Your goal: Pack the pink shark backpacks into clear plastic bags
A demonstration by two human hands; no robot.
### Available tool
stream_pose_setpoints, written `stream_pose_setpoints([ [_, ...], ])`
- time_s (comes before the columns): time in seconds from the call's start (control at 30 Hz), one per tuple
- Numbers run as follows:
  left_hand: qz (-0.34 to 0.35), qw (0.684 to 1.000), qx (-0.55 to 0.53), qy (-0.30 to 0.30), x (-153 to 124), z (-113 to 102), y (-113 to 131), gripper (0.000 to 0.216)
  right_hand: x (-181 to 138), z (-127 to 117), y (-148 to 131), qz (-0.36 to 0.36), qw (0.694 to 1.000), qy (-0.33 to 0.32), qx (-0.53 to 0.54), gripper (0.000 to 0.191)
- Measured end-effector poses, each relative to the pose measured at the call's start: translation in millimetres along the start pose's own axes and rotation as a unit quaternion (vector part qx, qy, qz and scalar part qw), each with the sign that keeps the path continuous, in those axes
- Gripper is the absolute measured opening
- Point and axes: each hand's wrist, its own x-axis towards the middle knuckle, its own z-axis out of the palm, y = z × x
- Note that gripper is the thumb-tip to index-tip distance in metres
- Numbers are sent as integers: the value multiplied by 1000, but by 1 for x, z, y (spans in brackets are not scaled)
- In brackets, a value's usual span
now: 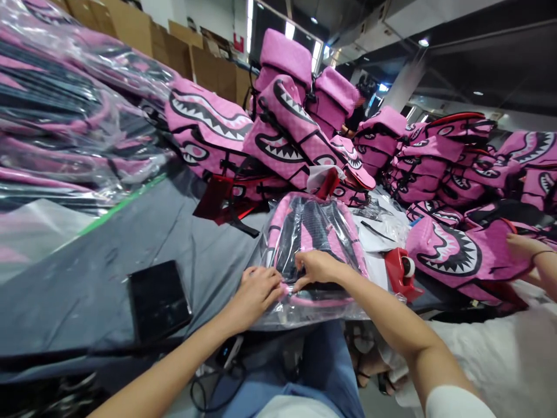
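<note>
A pink backpack in a clear plastic bag (311,232) lies on the grey table cover (87,278) right in front of me. My left hand (256,290) and my right hand (317,267) both pinch the bag's near edge, fingertips almost touching each other. A red tape dispenser (402,271) stands just right of the bagged backpack.
Pink shark-mouth backpacks (282,133) are heaped across the back and right. Stacks of bagged ones (65,116) fill the left. A black tablet (159,299) lies on the cover at my left. A co-worker's hand (522,247) rests on a backpack at the right. Cardboard boxes (174,46) stand behind.
</note>
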Motion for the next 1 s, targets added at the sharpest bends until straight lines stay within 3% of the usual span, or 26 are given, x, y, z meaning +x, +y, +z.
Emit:
stream_pose_setpoints([
  [0.1,5,1000,12,-7,1,-3,0,27,-23,2,4,53,990,126,16,28],
  [0.17,3,999,24,-23,1,-5,1,27,-38,15,-6,27,979,203,13,21],
  [0.27,1,998,43,-35,2,-5,1,27,-43,45,-28,-45,984,172,-22,29],
  [0.33,-1,998,49,-32,1,-3,2,29,-34,61,-39,-40,989,128,-60,41],
  [0.43,-12,998,47,-26,2,-4,3,29,-18,67,-40,-31,992,102,-63,48],
  [0.5,-18,999,13,-37,3,-13,2,27,-21,60,-31,-62,989,137,10,45],
  [0.57,-27,997,-62,-37,2,-28,-2,31,-41,53,-13,-74,955,248,145,39],
  [0.6,-40,994,-98,-14,1,-35,-5,35,-58,52,0,-55,918,331,211,38],
  [0.67,-93,986,-115,75,-2,-45,-12,44,-101,58,33,41,820,495,286,38],
  [0.7,-123,980,-94,124,-3,-46,-14,49,-125,67,52,103,769,566,278,41],
  [0.73,-142,975,-57,159,-4,-43,-16,54,-149,79,70,164,738,604,254,41],
  [0.8,-137,976,22,167,-3,-28,-17,64,-192,110,100,269,701,626,213,45],
  [0.87,-109,983,72,129,-2,-10,-17,72,-222,147,116,337,700,594,208,50],
  [1.0,-130,982,91,103,-4,4,-34,91,-237,209,111,384,694,531,298,47],
])
